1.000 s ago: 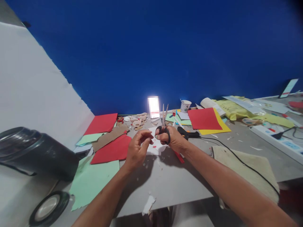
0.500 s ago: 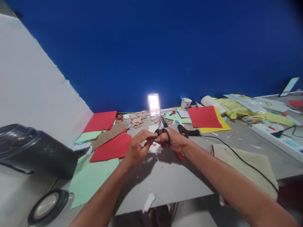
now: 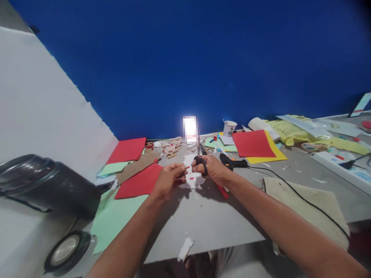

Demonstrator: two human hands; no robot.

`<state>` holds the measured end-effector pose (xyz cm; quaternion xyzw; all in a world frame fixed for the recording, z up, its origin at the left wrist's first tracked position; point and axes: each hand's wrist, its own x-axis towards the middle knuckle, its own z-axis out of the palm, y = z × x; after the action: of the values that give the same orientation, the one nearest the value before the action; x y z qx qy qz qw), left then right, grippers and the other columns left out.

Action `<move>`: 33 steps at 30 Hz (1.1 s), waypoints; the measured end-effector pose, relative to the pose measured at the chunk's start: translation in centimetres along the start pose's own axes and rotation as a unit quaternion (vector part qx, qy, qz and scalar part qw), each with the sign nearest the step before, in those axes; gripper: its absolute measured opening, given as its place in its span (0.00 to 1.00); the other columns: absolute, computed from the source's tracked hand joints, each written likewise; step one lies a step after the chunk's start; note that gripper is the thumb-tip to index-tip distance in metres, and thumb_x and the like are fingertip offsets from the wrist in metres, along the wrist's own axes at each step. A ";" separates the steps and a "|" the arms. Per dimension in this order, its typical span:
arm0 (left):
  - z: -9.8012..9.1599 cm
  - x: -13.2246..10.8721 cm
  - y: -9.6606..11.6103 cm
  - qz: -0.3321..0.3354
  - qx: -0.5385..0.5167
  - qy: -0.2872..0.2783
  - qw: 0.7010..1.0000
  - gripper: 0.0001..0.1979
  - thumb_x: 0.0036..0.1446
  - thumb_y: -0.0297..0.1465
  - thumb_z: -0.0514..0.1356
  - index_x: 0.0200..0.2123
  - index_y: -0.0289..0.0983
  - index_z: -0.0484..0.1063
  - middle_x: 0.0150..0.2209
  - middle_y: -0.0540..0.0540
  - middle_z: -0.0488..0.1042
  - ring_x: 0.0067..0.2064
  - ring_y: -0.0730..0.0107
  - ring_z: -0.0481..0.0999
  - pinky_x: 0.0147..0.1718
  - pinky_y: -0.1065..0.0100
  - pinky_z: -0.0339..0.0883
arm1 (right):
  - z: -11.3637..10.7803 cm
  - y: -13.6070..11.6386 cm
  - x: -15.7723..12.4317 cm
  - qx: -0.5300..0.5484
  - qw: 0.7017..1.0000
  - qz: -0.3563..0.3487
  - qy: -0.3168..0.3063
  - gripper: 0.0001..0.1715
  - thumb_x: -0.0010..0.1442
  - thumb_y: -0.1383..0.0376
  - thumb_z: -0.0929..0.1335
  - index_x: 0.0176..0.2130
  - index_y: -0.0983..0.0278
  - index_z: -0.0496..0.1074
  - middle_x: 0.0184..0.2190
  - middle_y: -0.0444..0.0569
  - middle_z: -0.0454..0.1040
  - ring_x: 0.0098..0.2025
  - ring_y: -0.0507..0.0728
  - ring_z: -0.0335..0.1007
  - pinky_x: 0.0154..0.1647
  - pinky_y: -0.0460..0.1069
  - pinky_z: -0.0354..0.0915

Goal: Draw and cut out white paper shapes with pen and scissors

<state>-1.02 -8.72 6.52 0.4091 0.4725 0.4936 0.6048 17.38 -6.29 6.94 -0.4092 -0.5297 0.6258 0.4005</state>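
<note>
My right hand (image 3: 213,168) is wrapped round the black handles of a pair of scissors (image 3: 198,148), whose blades point up and away from me. Between the fingertips of my left hand (image 3: 171,178) is a small red paper piece (image 3: 188,167), pinched at its end. Under and between both hands lies a white paper (image 3: 197,182) with a few tiny red bits on it. A red strip (image 3: 222,190) rests on the table just below my right wrist.
Red sheets (image 3: 136,181), corrugated cardboard (image 3: 137,166) and green paper (image 3: 116,220) lie left, beside a black flask (image 3: 58,189). A black glue gun (image 3: 233,161) with its cord, a beige cloth (image 3: 307,208), a power strip (image 3: 342,170) and a paper cup (image 3: 230,128) are right.
My hands have moved apart, my left one drawing left with the red paper piece. The scissors now point more upright, and the white paper shows more. The view has shifted slightly.
</note>
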 end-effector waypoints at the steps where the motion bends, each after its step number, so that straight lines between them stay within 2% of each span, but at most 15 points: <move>1: -0.1 0.1 0.0 -0.022 -0.017 0.002 1.000 0.14 0.39 0.35 0.73 0.25 0.34 0.74 0.23 0.51 0.72 0.21 0.78 0.67 0.24 0.73 0.64 | 0.0 0.0 0.0 -0.014 1.000 -0.005 0.012 0.17 0.39 0.64 0.75 0.32 0.66 0.75 0.22 0.40 0.68 0.24 0.49 0.59 0.25 0.45 0.54; 9: -0.1 0.3 -0.8 -0.078 -0.028 -0.007 0.997 0.11 0.39 0.30 0.72 0.26 0.32 0.76 0.23 0.49 0.74 0.22 0.77 0.69 0.23 0.73 0.67 | -0.1 0.6 0.3 -0.052 0.998 -0.033 0.026 0.16 0.41 0.63 0.75 0.33 0.66 0.75 0.22 0.40 0.70 0.24 0.49 0.61 0.27 0.46 0.57; 17: 0.5 0.0 -0.8 -0.040 0.030 -0.002 0.999 0.11 0.40 0.34 0.71 0.23 0.33 0.75 0.21 0.48 0.73 0.21 0.75 0.71 0.22 0.71 0.67 | -0.4 0.9 0.4 -0.099 0.994 -0.053 0.019 0.14 0.43 0.64 0.74 0.33 0.66 0.76 0.23 0.40 0.71 0.26 0.50 0.63 0.28 0.46 0.58; 22: 0.8 -0.3 -0.6 -0.041 0.033 0.004 0.999 0.12 0.38 0.33 0.72 0.22 0.34 0.74 0.20 0.49 0.72 0.21 0.75 0.71 0.23 0.71 0.67 | -0.3 0.7 0.3 -0.097 0.994 -0.054 0.009 0.14 0.42 0.64 0.73 0.33 0.66 0.76 0.23 0.40 0.71 0.25 0.50 0.62 0.28 0.45 0.57; 33: 0.5 -0.3 -0.6 -0.038 0.026 -0.049 0.998 0.11 0.39 0.32 0.71 0.22 0.34 0.74 0.22 0.47 0.73 0.23 0.73 0.72 0.25 0.70 0.68 | -0.3 0.6 0.1 -0.062 0.996 -0.054 -0.020 0.12 0.40 0.66 0.72 0.30 0.66 0.75 0.23 0.41 0.70 0.27 0.50 0.61 0.28 0.45 0.57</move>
<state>-0.41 -9.14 6.13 0.4304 0.4704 0.4373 0.6342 17.55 -6.16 6.36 -0.3907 -0.5968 0.5775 0.3971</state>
